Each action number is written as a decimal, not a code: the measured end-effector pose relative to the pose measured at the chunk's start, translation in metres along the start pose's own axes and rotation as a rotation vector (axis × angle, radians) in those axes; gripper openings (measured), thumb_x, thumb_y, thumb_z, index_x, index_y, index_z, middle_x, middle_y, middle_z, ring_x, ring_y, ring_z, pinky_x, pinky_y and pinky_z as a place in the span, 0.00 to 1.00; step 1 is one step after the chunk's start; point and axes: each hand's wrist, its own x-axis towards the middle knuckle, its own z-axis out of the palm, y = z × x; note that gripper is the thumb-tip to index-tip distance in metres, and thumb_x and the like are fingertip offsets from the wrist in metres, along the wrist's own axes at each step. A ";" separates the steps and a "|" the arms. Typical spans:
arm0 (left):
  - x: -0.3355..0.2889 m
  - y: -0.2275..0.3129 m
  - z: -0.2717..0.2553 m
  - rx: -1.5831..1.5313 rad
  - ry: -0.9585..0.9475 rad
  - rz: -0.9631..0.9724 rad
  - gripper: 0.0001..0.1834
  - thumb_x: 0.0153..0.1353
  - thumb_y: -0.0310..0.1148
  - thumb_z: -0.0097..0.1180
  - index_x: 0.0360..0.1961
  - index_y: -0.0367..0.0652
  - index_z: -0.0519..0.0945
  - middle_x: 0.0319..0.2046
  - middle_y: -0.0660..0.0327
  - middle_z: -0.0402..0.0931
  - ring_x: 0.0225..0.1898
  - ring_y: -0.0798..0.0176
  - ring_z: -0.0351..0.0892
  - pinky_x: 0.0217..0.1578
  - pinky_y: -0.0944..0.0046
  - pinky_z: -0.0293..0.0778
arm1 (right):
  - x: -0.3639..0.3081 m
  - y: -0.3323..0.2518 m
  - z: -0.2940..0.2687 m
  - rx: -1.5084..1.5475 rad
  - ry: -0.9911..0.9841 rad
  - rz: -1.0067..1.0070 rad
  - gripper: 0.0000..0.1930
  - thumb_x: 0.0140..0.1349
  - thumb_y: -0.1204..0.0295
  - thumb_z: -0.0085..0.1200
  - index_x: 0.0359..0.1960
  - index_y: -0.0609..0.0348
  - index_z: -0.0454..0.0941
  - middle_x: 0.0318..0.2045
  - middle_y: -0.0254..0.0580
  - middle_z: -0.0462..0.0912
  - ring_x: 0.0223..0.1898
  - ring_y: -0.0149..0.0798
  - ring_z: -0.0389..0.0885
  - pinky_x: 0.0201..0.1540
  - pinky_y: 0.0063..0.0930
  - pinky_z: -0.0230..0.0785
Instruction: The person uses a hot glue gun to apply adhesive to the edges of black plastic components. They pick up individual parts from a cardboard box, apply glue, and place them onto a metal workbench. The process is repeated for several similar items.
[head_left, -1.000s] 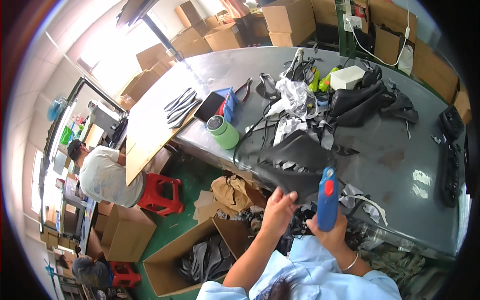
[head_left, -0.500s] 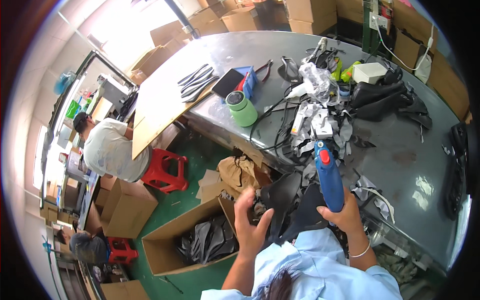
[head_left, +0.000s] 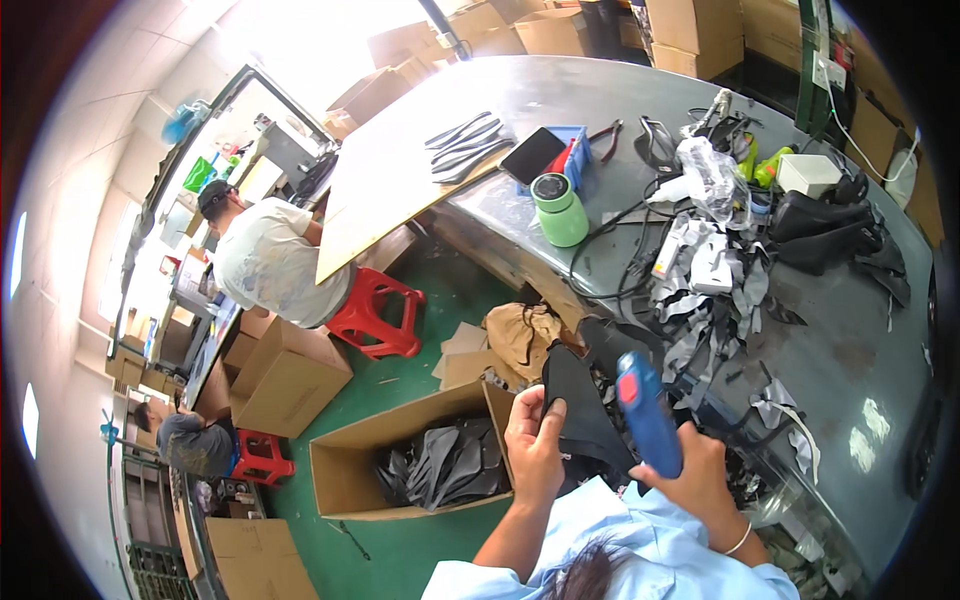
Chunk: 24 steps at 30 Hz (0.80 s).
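My left hand (head_left: 535, 448) pinches the edge of a black saddle-shaped piece (head_left: 582, 405) between thumb and fingers, and the piece stands up in front of me. In my right hand (head_left: 697, 478) is a blue handheld power tool (head_left: 650, 425) with a red button, its fingers wrapped round the lower end. The tool is a little blurred, and its tip points up and away beside the black piece. I cannot tell whether they touch. Left of my left hand stands a cardboard box (head_left: 405, 515) holding several similar black pieces (head_left: 445, 468).
Grey scraps (head_left: 705, 265) heap on the grey table (head_left: 835, 335) beside a black saddle (head_left: 820, 235). A green bottle (head_left: 560, 212), a blue bin (head_left: 575, 150) and pliers (head_left: 607, 138) stand farther back. One person (head_left: 275, 255) sits on a red stool (head_left: 378, 312) at the left.
My left hand, open before, has closed on the black piece and lifted it upright. My right hand has lowered the blue tool toward me. The view has swung left.
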 end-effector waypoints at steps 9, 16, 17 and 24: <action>-0.017 -0.009 0.008 0.225 0.284 0.431 0.09 0.62 0.24 0.48 0.43 0.37 0.65 0.38 0.59 0.69 0.39 0.72 0.68 0.41 0.72 0.66 | -0.017 -0.025 0.017 -0.030 -0.147 -0.066 0.27 0.37 0.53 0.70 0.24 0.62 0.68 0.16 0.48 0.73 0.19 0.50 0.73 0.25 0.42 0.63; -0.028 -0.015 0.011 0.233 0.246 0.493 0.10 0.61 0.21 0.48 0.42 0.37 0.63 0.36 0.59 0.70 0.36 0.72 0.69 0.40 0.72 0.67 | -0.017 -0.032 0.015 -0.057 -0.181 -0.064 0.28 0.38 0.52 0.70 0.25 0.63 0.68 0.18 0.48 0.73 0.21 0.49 0.74 0.28 0.41 0.63; -0.029 -0.016 0.011 0.237 0.227 0.488 0.10 0.61 0.21 0.48 0.42 0.37 0.63 0.36 0.59 0.70 0.36 0.72 0.70 0.40 0.72 0.67 | -0.017 -0.031 0.014 -0.055 -0.172 -0.070 0.28 0.38 0.52 0.70 0.25 0.63 0.68 0.17 0.47 0.73 0.21 0.49 0.74 0.27 0.41 0.63; -0.029 -0.023 0.009 0.238 0.129 0.573 0.13 0.59 0.17 0.49 0.43 0.36 0.63 0.36 0.56 0.71 0.37 0.71 0.72 0.39 0.73 0.69 | -0.011 -0.032 0.012 -0.015 -0.084 -0.156 0.26 0.39 0.55 0.69 0.23 0.62 0.67 0.13 0.44 0.71 0.15 0.46 0.71 0.21 0.39 0.61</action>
